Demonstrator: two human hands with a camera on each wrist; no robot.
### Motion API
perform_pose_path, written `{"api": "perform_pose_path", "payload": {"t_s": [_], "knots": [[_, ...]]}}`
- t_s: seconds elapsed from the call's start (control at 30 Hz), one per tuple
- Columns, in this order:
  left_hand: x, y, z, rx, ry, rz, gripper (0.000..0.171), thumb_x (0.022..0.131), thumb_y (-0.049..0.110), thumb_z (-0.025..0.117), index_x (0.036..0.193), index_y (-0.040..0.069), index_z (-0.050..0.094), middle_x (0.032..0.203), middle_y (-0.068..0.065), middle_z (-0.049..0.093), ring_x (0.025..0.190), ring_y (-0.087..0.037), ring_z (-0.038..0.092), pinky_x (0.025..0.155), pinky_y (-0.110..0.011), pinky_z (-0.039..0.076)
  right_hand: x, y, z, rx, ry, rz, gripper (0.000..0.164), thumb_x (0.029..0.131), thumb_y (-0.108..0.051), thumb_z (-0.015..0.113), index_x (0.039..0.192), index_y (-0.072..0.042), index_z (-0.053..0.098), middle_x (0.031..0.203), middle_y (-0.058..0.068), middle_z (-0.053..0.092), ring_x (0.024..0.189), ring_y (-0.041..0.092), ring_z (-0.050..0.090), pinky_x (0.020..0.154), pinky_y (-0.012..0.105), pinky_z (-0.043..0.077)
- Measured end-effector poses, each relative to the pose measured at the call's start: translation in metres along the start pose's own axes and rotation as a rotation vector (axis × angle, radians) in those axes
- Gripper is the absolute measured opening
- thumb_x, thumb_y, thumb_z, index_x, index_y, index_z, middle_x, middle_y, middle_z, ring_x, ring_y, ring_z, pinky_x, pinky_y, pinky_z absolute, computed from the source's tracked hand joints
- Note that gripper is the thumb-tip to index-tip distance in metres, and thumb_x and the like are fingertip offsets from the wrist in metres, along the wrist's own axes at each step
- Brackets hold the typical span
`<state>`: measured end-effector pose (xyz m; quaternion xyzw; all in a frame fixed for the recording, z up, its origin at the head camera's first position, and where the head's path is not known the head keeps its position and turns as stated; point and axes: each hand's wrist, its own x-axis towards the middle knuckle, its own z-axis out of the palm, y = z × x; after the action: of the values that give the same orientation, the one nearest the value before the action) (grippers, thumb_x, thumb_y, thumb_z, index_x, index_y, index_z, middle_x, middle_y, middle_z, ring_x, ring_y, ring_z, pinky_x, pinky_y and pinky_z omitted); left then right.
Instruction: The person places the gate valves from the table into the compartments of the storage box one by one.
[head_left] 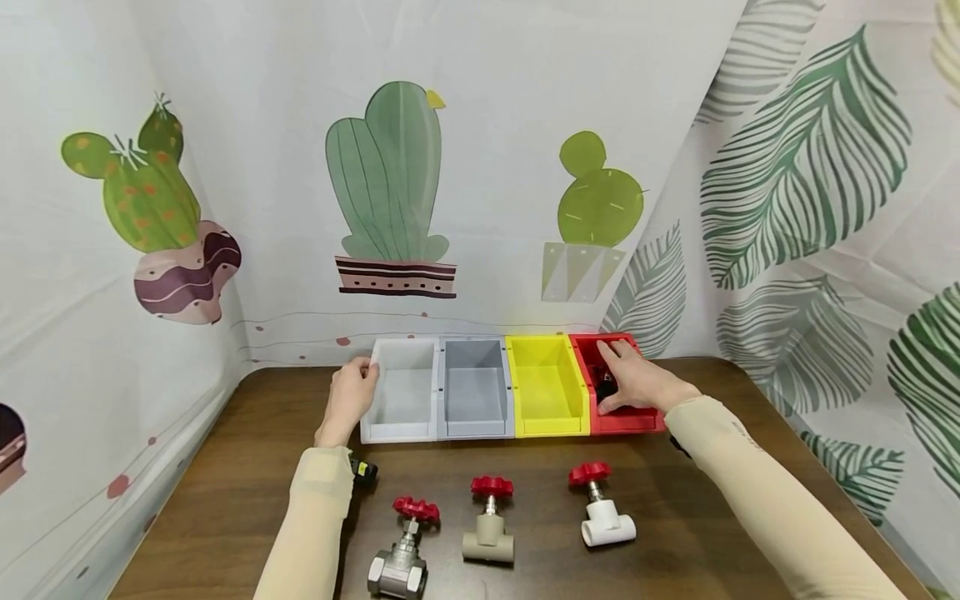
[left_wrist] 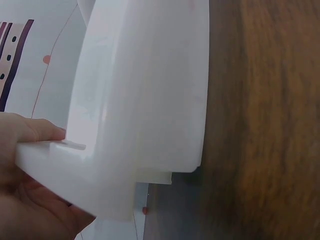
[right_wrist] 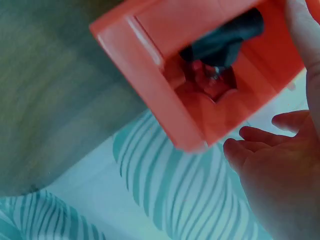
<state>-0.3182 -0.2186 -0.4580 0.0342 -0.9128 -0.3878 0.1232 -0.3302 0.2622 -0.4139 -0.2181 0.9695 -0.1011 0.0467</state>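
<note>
My left hand (head_left: 351,393) grips the upper left edge of the white bin (head_left: 381,432), thumb and fingers on either side of its wall in the left wrist view. Over the red bin (head_left: 628,422) at the row's right end, my right hand (head_left: 633,379) is spread with straight fingers. A black tee-shaped valve (right_wrist: 227,37) with a red handwheel (right_wrist: 212,82) lies inside that bin. In the right wrist view, the fingers (right_wrist: 250,145) are beyond the bin's wall and the thumb overlaps its opening; nothing shows between them.
Between the white and red bins stand a grey bin (head_left: 476,429) and a yellow bin (head_left: 551,425). Nearer on the wooden table (head_left: 225,500) are a metal valve (head_left: 399,571), a beige valve (head_left: 488,542) and a white valve (head_left: 606,525), all with red handwheels. A patterned cloth (head_left: 495,208) hangs behind.
</note>
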Motion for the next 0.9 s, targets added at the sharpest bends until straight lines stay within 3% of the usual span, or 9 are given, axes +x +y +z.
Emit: {"api": "perform_pose_path", "payload": {"t_s": [0.33, 0.73, 0.9], "knots": [[0.002, -0.001, 0.000, 0.005, 0.000, 0.003, 0.034, 0.102, 0.023, 0.047, 0.119, -0.003, 0.062, 0.084, -0.011, 0.058, 0.068, -0.023, 0.052, 0.058, -0.032, 0.042, -0.020, -0.011, -0.015, -0.003, 0.069, -0.102, 0.110, 0.076, -0.051, 0.079, 0.149, 0.010, 0.024, 0.149, 0.035, 0.024, 0.136, 0.050, 0.023, 0.107, 0.059, 0.028], [0.000, 0.002, 0.001, -0.001, 0.006, 0.005, 0.032, 0.102, 0.023, 0.048, 0.116, -0.002, 0.062, 0.084, -0.011, 0.059, 0.068, -0.023, 0.052, 0.059, -0.033, 0.043, -0.069, -0.023, -0.010, 0.059, 0.133, -0.167, 0.099, 0.082, -0.067, 0.063, 0.153, -0.007, 0.029, 0.157, 0.017, 0.024, 0.142, 0.035, 0.023, 0.105, 0.055, 0.034], [0.000, 0.000, 0.001, -0.005, 0.004, 0.006, 0.032, 0.103, 0.022, 0.048, 0.117, -0.003, 0.062, 0.083, -0.011, 0.058, 0.067, -0.023, 0.051, 0.058, -0.033, 0.043, -0.087, -0.029, -0.006, 0.074, 0.163, -0.188, 0.096, 0.084, -0.066, 0.062, 0.154, -0.011, 0.028, 0.159, 0.011, 0.023, 0.142, 0.030, 0.024, 0.104, 0.052, 0.037]]}}
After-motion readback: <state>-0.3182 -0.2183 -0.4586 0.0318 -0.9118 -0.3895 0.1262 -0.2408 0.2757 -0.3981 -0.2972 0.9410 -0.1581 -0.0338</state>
